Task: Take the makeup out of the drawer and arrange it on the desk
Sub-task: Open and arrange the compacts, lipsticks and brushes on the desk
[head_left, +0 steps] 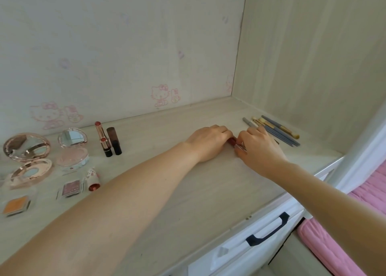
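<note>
- Nearest the lens, the left forearm point(117, 202) crosses the desk point(188, 192) on a diagonal, up to the left hand point(208, 143) resting palm down on the wood.
- Left fingers point(226, 132) curl over the far end of a dark red lip tube point(232, 141), which lies flat on the desk between the two hands.
- Meeting it from the other side, the right hand point(262, 148) pinches the tube's silvery near end point(240, 147) with fingertips narrowed onto it; both hands touch the same tube.
- Just beyond the right hand, a row of brushes and pencils point(277, 132) lies side by side, partly hidden by the knuckles.
- Well to the left of the grip stand two lipsticks point(104, 138) and a dark cap point(114, 141), upright.
- Farther left lie two open round compacts point(27, 148) point(72, 148), a small patterned lipstick point(93, 179) on its side, and two square pans point(71, 189) point(16, 206).
- Below the grip, at the desk's front edge, a white drawer front point(240, 254) shows a black handle point(267, 229).
- Pink bedding point(344, 244) fills the lower right corner.
</note>
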A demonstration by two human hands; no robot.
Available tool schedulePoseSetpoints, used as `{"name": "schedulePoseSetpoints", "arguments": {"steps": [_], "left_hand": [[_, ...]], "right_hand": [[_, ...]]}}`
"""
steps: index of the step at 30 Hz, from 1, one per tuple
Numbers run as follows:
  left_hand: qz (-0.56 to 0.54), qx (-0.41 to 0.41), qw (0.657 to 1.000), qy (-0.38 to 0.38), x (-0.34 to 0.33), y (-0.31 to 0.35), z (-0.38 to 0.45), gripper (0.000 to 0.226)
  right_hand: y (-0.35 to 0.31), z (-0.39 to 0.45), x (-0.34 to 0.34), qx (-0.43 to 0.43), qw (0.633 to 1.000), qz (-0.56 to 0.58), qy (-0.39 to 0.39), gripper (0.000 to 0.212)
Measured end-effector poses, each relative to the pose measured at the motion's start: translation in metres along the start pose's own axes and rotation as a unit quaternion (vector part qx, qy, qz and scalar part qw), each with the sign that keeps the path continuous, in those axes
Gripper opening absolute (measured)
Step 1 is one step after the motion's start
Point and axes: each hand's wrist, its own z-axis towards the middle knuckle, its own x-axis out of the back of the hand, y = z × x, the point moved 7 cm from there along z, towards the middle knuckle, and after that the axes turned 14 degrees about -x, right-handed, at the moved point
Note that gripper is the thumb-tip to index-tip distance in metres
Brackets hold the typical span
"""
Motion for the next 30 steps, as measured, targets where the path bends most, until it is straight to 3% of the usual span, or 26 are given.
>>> {"name": "schedulePoseSetpoints", "arguments": {"steps": [10, 15, 21, 25, 30], "left_hand": [[0.018, 0.035, 0.999, 0.012, 0.000, 0.004, -0.013, 0.036], [0.037, 0.027, 0.998, 0.039, 0.008, 0.008, -0.016, 0.026], [0.080, 0.006, 0.994, 0.072, 0.032, 0.006, -0.032, 0.018], [0.028, 0.018, 0.992, 0.118, 0.060, 0.000, -0.057, 0.017], [-0.020, 0.041, 0.986, 0.158, 0.091, -0.006, -0.106, 0.014]], "right_hand": [[-0.005, 0.003, -0.003, -0.061, 0.995, 0.017, -0.078, 0.027], [-0.011, -0.001, 0.005, -0.039, 0.998, 0.017, -0.046, 0.022], [-0.019, -0.003, 0.021, -0.061, 0.983, 0.168, -0.028, 0.018], [-0.027, -0.003, 0.035, -0.092, 0.959, 0.269, -0.019, 0.008], [-0.052, -0.015, 0.030, -0.150, 0.872, 0.440, -0.151, 0.009]]}}
